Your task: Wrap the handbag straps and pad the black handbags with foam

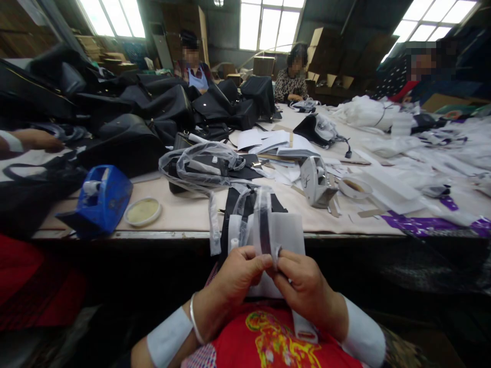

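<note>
Just in front of my body, my left hand (241, 271) is closed, thumb and fingers pinching the lower end of a dark bag strap (264, 225) in clear plastic wrap. Beside it, my right hand (307, 281) is closed too, its fingers gripping the same wrapped end. The fingertips hide exactly how the plastic is held. A white translucent sheet (291, 232) lies behind the strap and my hands. Under it, a black bag (230, 202) rests partly on the table edge. Another loop of plastic-wrapped strap (203, 153) lies on the table beyond.
A blue tape dispenser (103, 199) and a round lid (143, 211) stand left; a white tape dispenser (316, 181) stands right. Black handbags (126, 135) are heaped left, white wrapping (368, 115) right. Paper sheets (276, 143) lie mid-table. A co-worker's hand (42, 139) reaches in left; other people sit opposite.
</note>
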### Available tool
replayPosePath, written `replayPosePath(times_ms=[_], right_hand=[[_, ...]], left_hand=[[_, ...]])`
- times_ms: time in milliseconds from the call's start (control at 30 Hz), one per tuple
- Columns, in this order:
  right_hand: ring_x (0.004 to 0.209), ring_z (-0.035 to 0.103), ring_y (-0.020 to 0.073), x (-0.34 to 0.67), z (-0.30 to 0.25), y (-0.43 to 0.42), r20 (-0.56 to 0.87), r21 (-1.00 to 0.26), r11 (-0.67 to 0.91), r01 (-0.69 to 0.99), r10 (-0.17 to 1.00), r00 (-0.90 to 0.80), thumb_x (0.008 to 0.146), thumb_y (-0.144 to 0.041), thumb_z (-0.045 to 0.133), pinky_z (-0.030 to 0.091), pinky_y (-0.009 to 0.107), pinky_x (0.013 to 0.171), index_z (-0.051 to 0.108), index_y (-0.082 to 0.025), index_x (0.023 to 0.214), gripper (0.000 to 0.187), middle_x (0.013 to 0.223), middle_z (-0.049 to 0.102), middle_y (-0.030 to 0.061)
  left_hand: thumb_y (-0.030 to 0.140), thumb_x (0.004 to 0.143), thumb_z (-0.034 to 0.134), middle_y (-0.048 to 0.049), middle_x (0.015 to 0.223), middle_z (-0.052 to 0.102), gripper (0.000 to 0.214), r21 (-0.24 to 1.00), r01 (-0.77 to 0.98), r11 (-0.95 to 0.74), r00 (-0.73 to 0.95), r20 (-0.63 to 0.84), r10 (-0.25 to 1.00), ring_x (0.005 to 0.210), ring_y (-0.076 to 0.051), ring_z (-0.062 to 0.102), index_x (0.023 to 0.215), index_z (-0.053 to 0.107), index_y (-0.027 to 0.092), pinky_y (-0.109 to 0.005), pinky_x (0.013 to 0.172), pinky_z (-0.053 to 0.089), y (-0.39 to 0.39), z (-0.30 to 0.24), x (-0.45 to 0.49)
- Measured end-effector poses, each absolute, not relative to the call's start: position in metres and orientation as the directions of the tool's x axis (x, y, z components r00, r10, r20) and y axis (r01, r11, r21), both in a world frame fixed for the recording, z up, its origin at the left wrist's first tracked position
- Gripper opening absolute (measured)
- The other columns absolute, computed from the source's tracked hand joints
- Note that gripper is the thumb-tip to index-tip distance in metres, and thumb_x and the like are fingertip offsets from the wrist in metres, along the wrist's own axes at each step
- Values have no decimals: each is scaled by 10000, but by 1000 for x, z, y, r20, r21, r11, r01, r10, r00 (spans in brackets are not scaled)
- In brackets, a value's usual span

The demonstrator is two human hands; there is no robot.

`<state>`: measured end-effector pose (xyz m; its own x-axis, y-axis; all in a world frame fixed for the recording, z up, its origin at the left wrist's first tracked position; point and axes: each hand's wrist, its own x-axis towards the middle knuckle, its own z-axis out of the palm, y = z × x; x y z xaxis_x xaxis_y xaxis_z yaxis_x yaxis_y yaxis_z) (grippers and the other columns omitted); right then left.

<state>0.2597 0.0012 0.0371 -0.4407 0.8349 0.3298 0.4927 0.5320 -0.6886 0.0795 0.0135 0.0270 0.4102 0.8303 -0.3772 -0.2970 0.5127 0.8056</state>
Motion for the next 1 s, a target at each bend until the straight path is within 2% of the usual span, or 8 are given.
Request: replayPosePath(times_ms=[133, 267, 400, 500, 633, 800, 900, 1000], right_hand=[[675, 519, 154, 266, 35, 5, 355, -660, 594, 460, 786, -506, 949, -187, 517, 403, 278, 621, 695, -151, 817, 224, 741, 603, 60], [544, 404, 91, 273, 36, 12, -124, -992, -111, 56, 877, -464, 852, -503, 703, 347, 226, 513, 688, -146, 852, 358, 650, 509, -13], [441, 153, 21, 268, 32, 15, -445, -739, -604, -298, 770, -457, 673, -523, 855, 115, 194, 423, 555, -154, 653, 476, 515, 299, -105], [440, 179, 28, 261, 32, 14, -453, -759, -576, -302, 802, -390, 667, -476, 861, 129, 204, 431, 594, -155, 702, 419, 504, 361, -94], [540, 400, 94, 259, 33, 9, -159, -983, -122, 138, 941, -299, 808, -409, 740, 309, 240, 517, 667, -149, 729, 281, 618, 541, -12], [647, 476, 140, 263, 29, 4, 328, -662, 506, 553, 859, -394, 890, -201, 568, 351, 283, 619, 663, -150, 728, 195, 706, 574, 40], [671, 477, 140, 269, 32, 9, 215, -805, 389, 448, 895, -391, 901, -276, 605, 361, 274, 625, 665, -148, 780, 186, 734, 569, 37], [535, 345, 79, 275, 34, 19, -155, -988, -145, 58, 893, -423, 864, -517, 665, 280, 223, 493, 631, -147, 775, 381, 659, 487, -17]], left_hand=[[431, 646, 842, 67, 539, 410, 377, 806, -320, 499, 369, -379, 849, 492, -62, 324, 674, 603, 141, -204, 484, 250, 14, 32, 85], [289, 797, 736, -25, 708, 609, 158, 998, 8, 67, 314, -66, 947, 689, -141, 538, 730, 735, 147, -249, 655, 408, 8, 32, 81], [202, 889, 621, -51, 750, 619, 176, 927, 179, -331, 405, 237, 883, 700, -146, 550, 791, 761, 156, -260, 669, 411, 3, 25, 76], [234, 887, 628, -66, 794, 628, 173, 931, 159, -328, 429, 234, 872, 752, -162, 559, 816, 757, 143, -274, 713, 422, 3, 23, 74], [483, 772, 751, 18, 600, 508, 360, 969, -72, 236, 423, -184, 887, 554, -99, 426, 761, 698, 128, -229, 531, 329, 11, 25, 75], [501, 647, 839, 115, 496, 305, 442, 733, -364, 574, 412, -426, 805, 440, -37, 201, 684, 567, 154, -209, 450, 140, 20, 27, 87], [415, 731, 784, 61, 534, 429, 313, 867, -257, 427, 311, -344, 886, 486, -65, 343, 706, 648, 134, -209, 482, 261, 20, 30, 90], [284, 812, 708, -17, 693, 617, 146, 995, -26, 93, 267, -82, 960, 661, -132, 536, 766, 747, 152, -244, 648, 422, 15, 31, 88]])
